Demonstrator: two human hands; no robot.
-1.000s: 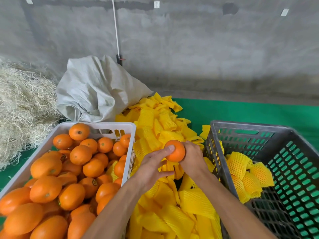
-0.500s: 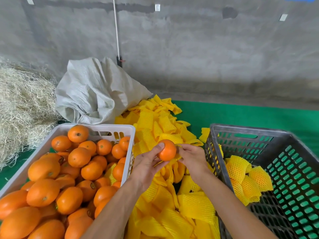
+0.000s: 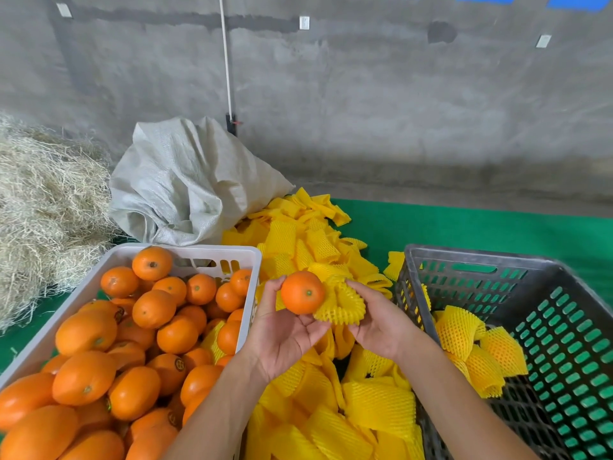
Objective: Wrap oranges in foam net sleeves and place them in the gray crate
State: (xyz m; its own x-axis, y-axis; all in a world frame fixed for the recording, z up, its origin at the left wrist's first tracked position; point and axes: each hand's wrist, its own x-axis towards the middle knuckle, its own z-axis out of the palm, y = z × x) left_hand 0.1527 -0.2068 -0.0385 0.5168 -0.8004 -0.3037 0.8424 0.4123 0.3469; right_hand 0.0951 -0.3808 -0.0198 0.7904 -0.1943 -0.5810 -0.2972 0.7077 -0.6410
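Note:
My left hand [image 3: 282, 333], palm up, holds a bare orange [image 3: 302, 292] between thumb and fingertips above the sleeve pile. Right beside it my right hand [image 3: 378, 323] grips a yellow foam net sleeve [image 3: 343, 303], stretched open and touching the orange's right side. The gray crate [image 3: 471, 258] stands to the right; a few oranges wrapped in yellow sleeves [image 3: 477, 346] lie against its left wall. A white crate [image 3: 185, 252] on the left is piled with several bare oranges [image 3: 154, 308].
A heap of loose yellow sleeves [image 3: 308, 247] runs between the two crates, from under my arms to the back. A gray woven sack [image 3: 185, 184] and a mound of straw [image 3: 43, 207] lie behind the white crate. Green matting [image 3: 464, 224] covers the floor below a concrete wall.
Both hands have lifted off the pile and come nearer to me. My left hand has turned palm up under the orange, and my right hand has brought up a sleeve and opened it beside the fruit.

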